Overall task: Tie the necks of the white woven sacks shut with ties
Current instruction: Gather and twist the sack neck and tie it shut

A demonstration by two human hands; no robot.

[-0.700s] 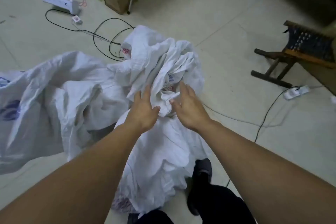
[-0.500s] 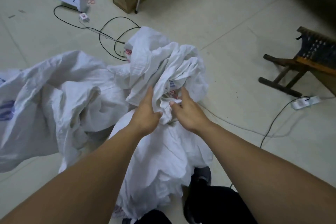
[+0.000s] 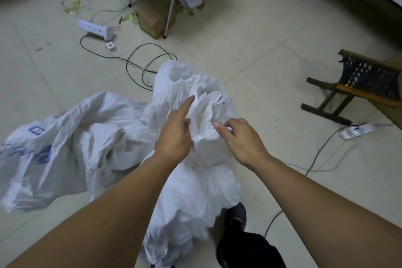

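A white sack (image 3: pixel 195 185) stands on the floor (image 3: pixel 272 56) in the middle of the view, with its gathered neck at hand height and its crumpled mouth opening toward 12 o'clock. The left hand (image 3: pixel 174 137) lies against the neck's 9 o'clock side. Its forefinger points straight up the cloth and its thumb is on the fabric. The other fingers are hidden, so I cannot tell whether that grip is closed. The right hand (image 3: pixel 241 139) is at the 3 o'clock side, fingers curled and grip clamped on a small white fold at the neck. I cannot tell whether the fold is cloth or tie.

A second sack (image 3: pixel 65 148) with blue print lies slumped at 9 o'clock, its edge touching the first. A black cable (image 3: pixel 141 63) loops at 11 o'clock, running under the sack's far edge toward a power strip (image 3: pixel 95 29). A low wooden stool (image 3: pixel 359 87) sits well apart at 3 o'clock, another power strip (image 3: pixel 356 131) near its foot. Bare floor lies open between 12 and 2 o'clock. A dark shoe (image 3: pixel 236 213) sits against the sack's base at 5 o'clock.
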